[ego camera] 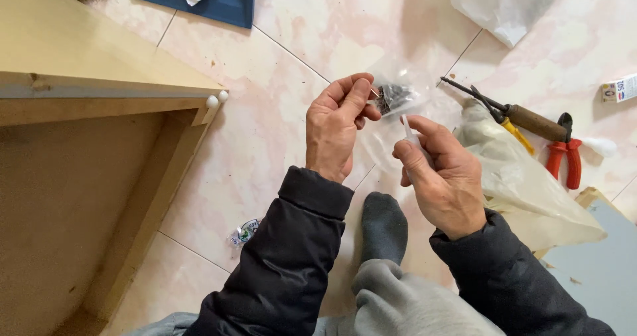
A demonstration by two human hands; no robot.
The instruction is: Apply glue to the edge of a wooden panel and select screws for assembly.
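From the head camera, the left hand (pixel 337 127) pinched the top of a small clear plastic bag (pixel 397 100) of dark screws, held just above the right hand (pixel 443 176). The right hand's fingers were closed narrowly on the bag's lower edge. Right of that hand lay a wooden-handled screwdriver (pixel 524 118) and red-handled pliers (pixel 564 157). Left of the hands stood a wooden cabinet panel (pixel 99 64).

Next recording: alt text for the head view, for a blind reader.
Two bare hands hold a small clear plastic bag of dark screws over a pink tiled floor: left hand pinching its top, right hand gripping its side. Red-handled pliers lie rightward; a light wooden cabinet sits left.
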